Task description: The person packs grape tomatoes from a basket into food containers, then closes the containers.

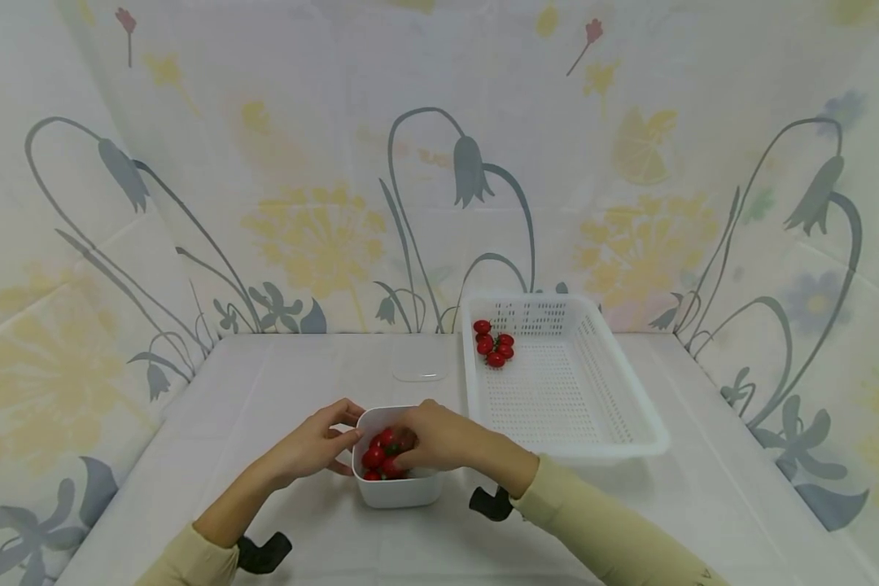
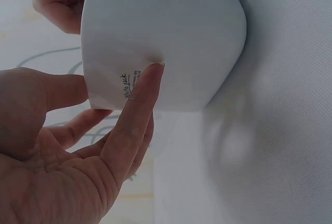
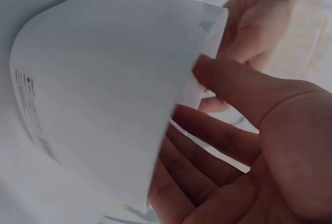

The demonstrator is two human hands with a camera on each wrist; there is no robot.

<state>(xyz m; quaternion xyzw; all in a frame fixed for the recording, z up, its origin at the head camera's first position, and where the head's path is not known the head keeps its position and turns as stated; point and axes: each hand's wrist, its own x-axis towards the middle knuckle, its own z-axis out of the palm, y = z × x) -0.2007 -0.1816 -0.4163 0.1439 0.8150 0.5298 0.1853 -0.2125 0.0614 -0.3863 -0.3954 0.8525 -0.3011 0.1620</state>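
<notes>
Head view shows 1 white box (image 1: 399, 493) on the table (image 1: 322, 537) in front of you, left of 1 white basket (image 1: 652, 439) and nearer to you. The box stands with its mouth upward; foreshortening and your hands leave you unable to tell its long axis. Inside it you can count at least 4 red tomatoes (image 1: 373, 457), more being hidden. At least 6 tomatoes (image 1: 495, 359) sit bunched in the basket's far left corner; they point different ways, and the topmost has its long axis roughly left to right. The basket also opens upward, its long axis appearing to run away from you. Your left hand (image 1: 315, 443) holds the box at its left side, thumb at the rim and fingers spread against the outer wall, 1 fingertip beside the printed words in the left wrist view. Your right hand (image 1: 437, 437) reaches over the rim into the box, thumb by the tomatoes; its fingertips are hidden, so you cannot tell whether they hold 1.
</notes>
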